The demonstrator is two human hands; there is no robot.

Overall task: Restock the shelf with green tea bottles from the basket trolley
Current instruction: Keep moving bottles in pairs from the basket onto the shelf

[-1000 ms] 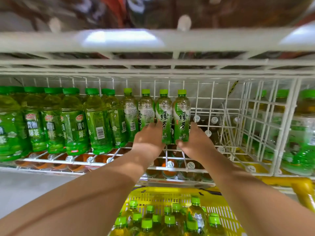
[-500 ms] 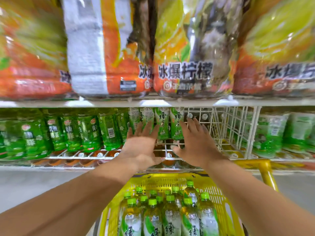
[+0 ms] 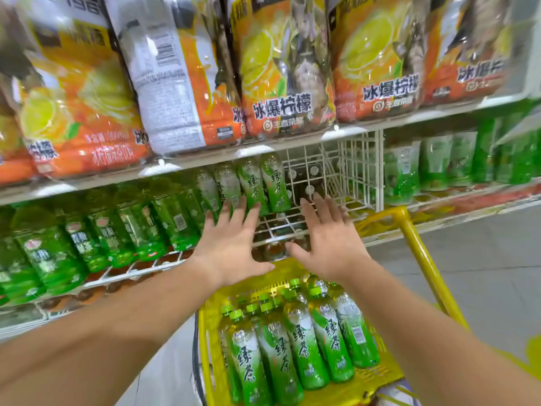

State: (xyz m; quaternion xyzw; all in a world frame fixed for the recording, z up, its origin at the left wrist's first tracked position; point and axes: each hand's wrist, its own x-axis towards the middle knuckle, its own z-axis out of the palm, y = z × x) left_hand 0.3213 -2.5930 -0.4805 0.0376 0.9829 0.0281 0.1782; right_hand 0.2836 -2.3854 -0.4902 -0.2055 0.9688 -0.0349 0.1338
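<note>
Several green tea bottles [image 3: 265, 183] with green-and-white labels stand on the white wire shelf [image 3: 348, 171]. My left hand [image 3: 231, 244] and my right hand [image 3: 328, 241] hover in front of that shelf with fingers spread, holding nothing. Both are a short way back from the placed bottles. Below them the yellow basket trolley [image 3: 377, 376] holds several more green tea bottles [image 3: 301, 335], standing with green caps up.
The trolley's yellow handle [image 3: 421, 253] rises on the right beside my right forearm. Darker green bottles [image 3: 102, 230] fill the shelf to the left. Big orange lemon-drink packs [image 3: 281, 68] sit on the shelf above. Grey floor lies to the right.
Both hands have let go of the two bottles on the shelf and pulled back, fingers spread. My view has risen and tilted, bringing the upper shelf and more of the trolley into sight.
</note>
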